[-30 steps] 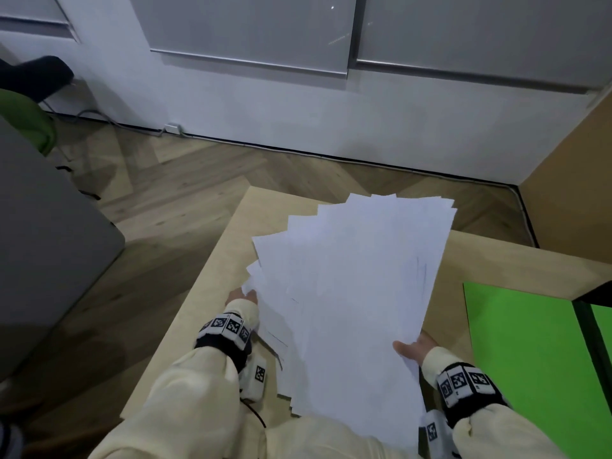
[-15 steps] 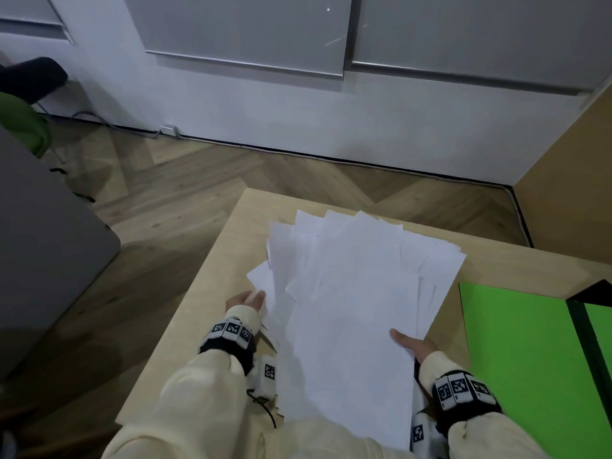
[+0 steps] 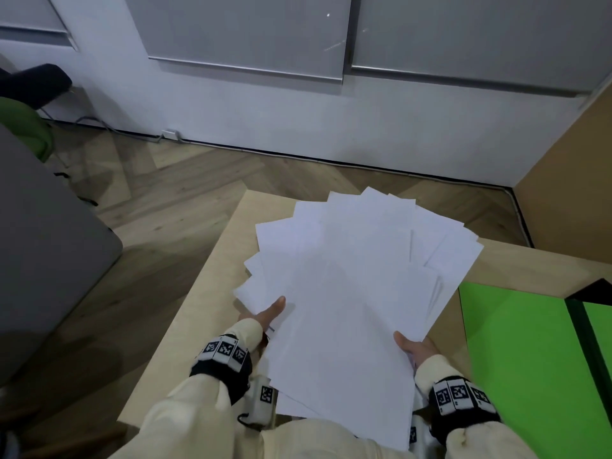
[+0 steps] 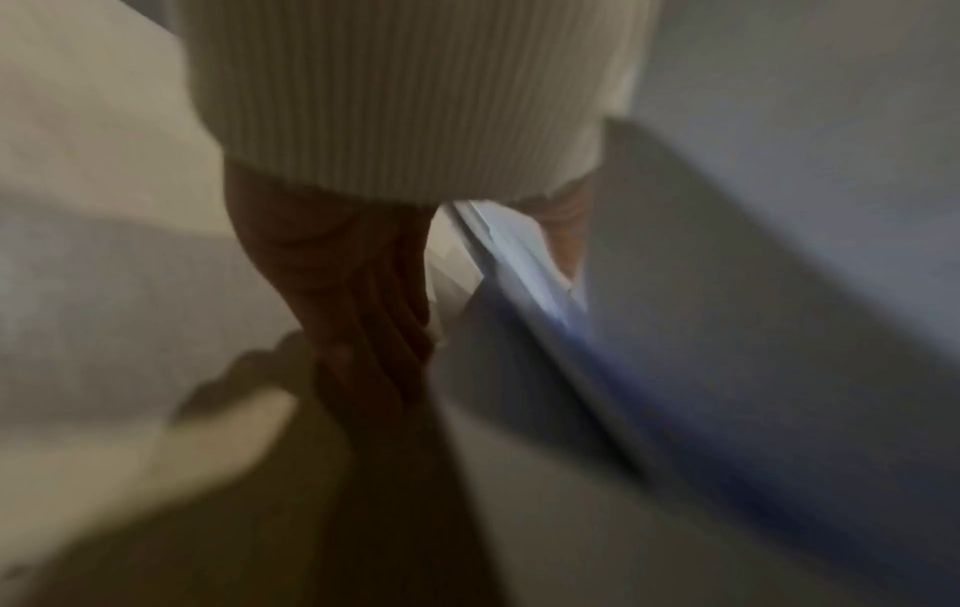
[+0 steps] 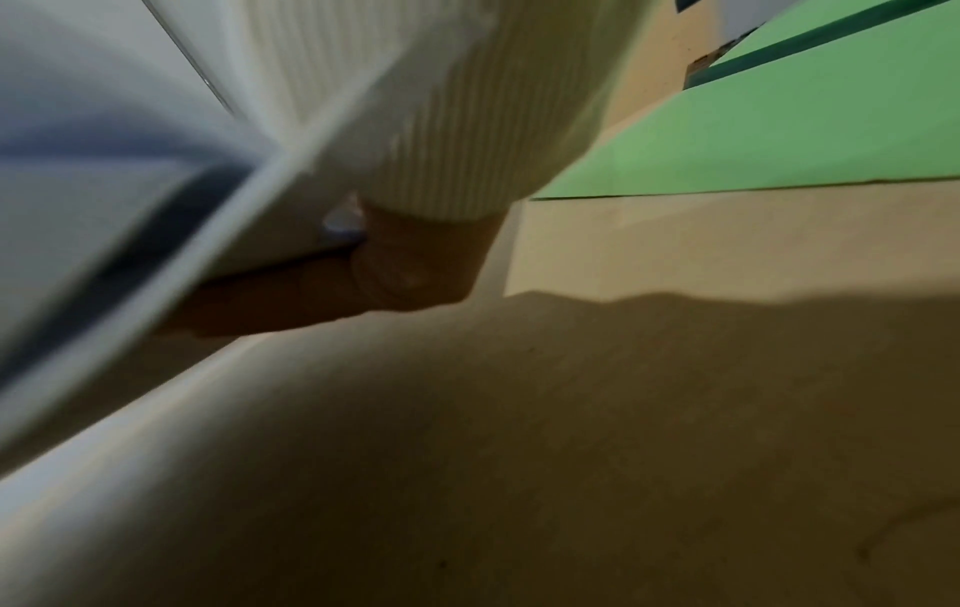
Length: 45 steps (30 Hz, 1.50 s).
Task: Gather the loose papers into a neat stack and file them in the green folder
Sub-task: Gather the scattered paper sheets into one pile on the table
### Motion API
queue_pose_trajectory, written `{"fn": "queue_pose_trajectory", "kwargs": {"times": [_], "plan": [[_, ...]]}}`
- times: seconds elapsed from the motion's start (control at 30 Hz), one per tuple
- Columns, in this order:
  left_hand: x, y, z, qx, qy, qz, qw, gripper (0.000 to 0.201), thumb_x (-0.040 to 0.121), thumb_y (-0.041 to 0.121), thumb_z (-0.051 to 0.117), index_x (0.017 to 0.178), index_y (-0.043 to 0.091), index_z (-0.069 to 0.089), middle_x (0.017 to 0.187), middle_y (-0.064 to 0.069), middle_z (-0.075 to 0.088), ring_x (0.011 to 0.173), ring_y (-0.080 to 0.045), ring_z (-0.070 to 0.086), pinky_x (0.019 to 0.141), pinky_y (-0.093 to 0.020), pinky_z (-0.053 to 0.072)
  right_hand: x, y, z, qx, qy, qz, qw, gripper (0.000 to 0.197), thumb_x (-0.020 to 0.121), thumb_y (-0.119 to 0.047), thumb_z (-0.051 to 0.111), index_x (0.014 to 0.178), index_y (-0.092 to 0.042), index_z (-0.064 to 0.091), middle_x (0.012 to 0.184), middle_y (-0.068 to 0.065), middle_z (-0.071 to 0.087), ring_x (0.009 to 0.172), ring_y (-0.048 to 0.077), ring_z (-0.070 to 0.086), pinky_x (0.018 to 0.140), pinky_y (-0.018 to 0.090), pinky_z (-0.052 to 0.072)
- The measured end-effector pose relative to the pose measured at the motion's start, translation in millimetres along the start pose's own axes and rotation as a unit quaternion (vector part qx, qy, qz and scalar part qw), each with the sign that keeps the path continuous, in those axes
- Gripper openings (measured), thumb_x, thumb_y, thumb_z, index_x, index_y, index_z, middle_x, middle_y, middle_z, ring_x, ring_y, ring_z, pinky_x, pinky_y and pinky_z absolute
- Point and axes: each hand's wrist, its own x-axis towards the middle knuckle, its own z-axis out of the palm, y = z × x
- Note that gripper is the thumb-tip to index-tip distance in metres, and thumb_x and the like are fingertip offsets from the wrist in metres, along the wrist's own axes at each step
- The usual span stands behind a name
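Note:
A fanned, uneven bundle of white papers is held over the light wooden table. My left hand grips its left edge, thumb on top and fingers underneath. At the bundle's lower right edge my right hand pinches it, thumb on top and fingers below. In the wrist views the paper edges show blurred. The open green folder lies flat on the table to the right of the papers.
The table's left and far edges drop to a wooden floor. A grey cabinet stands at left, a white wall lies beyond, and a tan panel rises at right.
The fanned bundle has shifted in my hands and its far end has risen slightly. My left thumb now lies on top of the sheets at the left edge.

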Motion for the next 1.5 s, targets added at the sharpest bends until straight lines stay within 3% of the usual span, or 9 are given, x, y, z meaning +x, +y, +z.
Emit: {"fn": "queue_pose_trajectory", "kwargs": {"times": [0.17, 0.27, 0.47, 0.67, 0.8, 0.93, 1.07, 1.23, 1.5], "plan": [[-5.6, 6.4, 16.7, 0.055, 0.016, -0.012, 0.998, 0.071, 0.073, 0.041, 0.074, 0.129, 0.008, 0.045, 0.11, -0.013, 0.062, 0.096, -0.03, 0.061, 0.084, -0.034, 0.05, 5.8, 6.5, -19.8, -0.069, -0.095, 0.054, 0.992, 0.122, -0.002, -0.028, 0.094, 0.11, 0.004, 0.06, 0.087, 0.015, 0.074, 0.08, 0.028, 0.071, 0.083, 0.044, 0.055], [-4.8, 5.4, 21.6, 0.143, 0.058, 0.012, 0.988, 0.067, 0.095, 0.04, 0.041, 0.148, 0.006, 0.019, 0.157, -0.011, 0.022, 0.145, -0.024, 0.023, 0.115, -0.025, 0.025, -3.8, -2.0, -18.2, -0.187, -0.117, 0.093, 0.971, 0.108, 0.025, -0.015, 0.093, 0.123, 0.008, 0.053, 0.121, 0.021, 0.062, 0.098, 0.028, 0.063, 0.086, 0.038, 0.051], [-6.2, 20.0, 32.4, 0.21, 0.017, 0.005, 0.978, 0.068, 0.084, 0.011, 0.061, 0.143, 0.002, 0.027, 0.142, -0.016, 0.044, 0.129, -0.029, 0.048, 0.108, -0.033, 0.041, 44.1, 17.6, -25.0, -0.131, -0.005, 0.086, 0.988, 0.129, 0.037, -0.049, 0.091, 0.143, -0.004, 0.031, 0.14, 0.012, 0.047, 0.122, 0.033, 0.052, 0.103, 0.046, 0.041], [-3.6, 27.6, 23.2, 0.218, -0.006, 0.001, 0.976, 0.073, 0.086, 0.014, 0.062, 0.145, 0.001, 0.021, 0.148, -0.016, 0.036, 0.135, -0.03, 0.04, 0.11, -0.033, 0.035, -28.2, -30.9, 4.0, -0.191, 0.052, 0.042, 0.979, 0.064, 0.08, -0.006, 0.069, 0.132, 0.012, 0.037, 0.136, 0.025, 0.047, 0.125, 0.039, 0.046, 0.103, 0.042, 0.037], [0.2, 42.1, 13.6, 0.215, -0.022, 0.048, 0.975, 0.061, 0.093, 0.03, 0.051, 0.143, 0.003, 0.03, 0.147, -0.016, 0.041, 0.135, -0.03, 0.041, 0.111, -0.032, 0.034, -20.1, -47.0, -4.3, -0.15, 0.034, -0.029, 0.988, 0.096, 0.051, -0.03, 0.09, 0.127, 0.01, 0.047, 0.132, 0.025, 0.053, 0.121, 0.038, 0.052, 0.102, 0.044, 0.042], [19.9, 51.4, 0.7, 0.071, -0.065, 0.03, 0.995, 0.05, 0.067, 0.053, 0.075, 0.08, 0.008, 0.059, 0.05, -0.01, 0.07, 0.058, -0.021, 0.069, 0.063, -0.024, 0.057, -1.4, -55.5, -37.0, -0.024, -0.024, -0.074, 0.997, 0.121, 0.01, -0.034, 0.095, 0.117, 0.007, 0.057, 0.114, 0.025, 0.066, 0.098, 0.035, 0.067, 0.088, 0.05, 0.053], [7.7, 61.8, -1.6, 0.047, -0.097, 0.063, 0.992, 0.088, 0.07, 0.057, 0.068, 0.128, -0.006, 0.048, 0.129, -0.021, 0.056, 0.121, -0.038, 0.055, 0.106, -0.042, 0.042, -7.0, -69.9, -32.4, -0.033, -0.025, -0.088, 0.995, 0.104, 0.013, -0.035, 0.095, 0.104, 0.005, 0.063, 0.12, 0.025, 0.061, 0.092, 0.029, 0.065, 0.083, 0.036, 0.056], [-13.3, 53.6, 20.2, 0.233, -0.074, 0.107, 0.964, 0.061, 0.084, 0.034, 0.065, 0.134, 0.005, 0.047, 0.135, -0.012, 0.055, 0.124, -0.03, 0.054, 0.104, -0.035, 0.042, -26.2, -64.9, -9.7, -0.179, 0.008, -0.082, 0.98, 0.061, 0.072, 0.003, 0.074, 0.127, 0.01, 0.048, 0.131, 0.026, 0.053, 0.123, 0.036, 0.052, 0.094, 0.032, 0.038], [-1.5, 29.5, 16.7, 0.362, -0.03, 0.014, 0.931, 0.056, 0.096, 0.03, 0.045, 0.144, 0.004, 0.029, 0.153, -0.007, 0.032, 0.141, -0.022, 0.034, 0.111, -0.027, 0.03, -13.9, -24.7, -20.6, -0.212, 0.015, 0.033, 0.977, 0.086, 0.065, -0.022, 0.081, 0.133, 0.012, 0.04, 0.134, 0.011, 0.048, 0.128, 0.033, 0.047, 0.101, 0.035, 0.039]]}}
